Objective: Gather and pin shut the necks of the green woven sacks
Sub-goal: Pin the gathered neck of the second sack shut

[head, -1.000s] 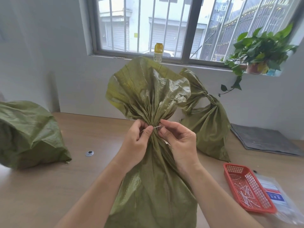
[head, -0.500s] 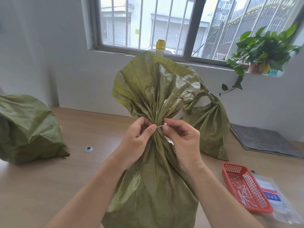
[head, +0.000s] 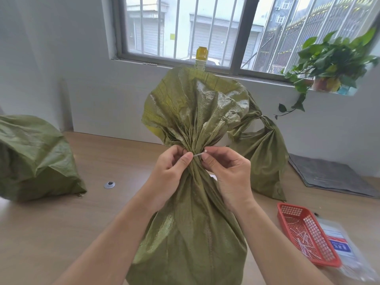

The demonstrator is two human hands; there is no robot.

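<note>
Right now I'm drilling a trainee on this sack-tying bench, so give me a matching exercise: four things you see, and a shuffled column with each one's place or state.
Things:
1. green woven sack in the middle
2. green woven sack at the back right
3. green woven sack at the left
4. red plastic mesh basket

Places or states:
A. lies slumped on the wooden table
B. holds thin white ties
C. neck pinched by both hands
D. neck already tied, leaning at the wall

Pairs: 1-C, 2-D, 3-A, 4-B

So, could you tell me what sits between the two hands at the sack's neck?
In the head view, the gathered neck of the green sack lies between the left hand and right hand, with a thin white tie stretched across it, pinched by both.
</note>
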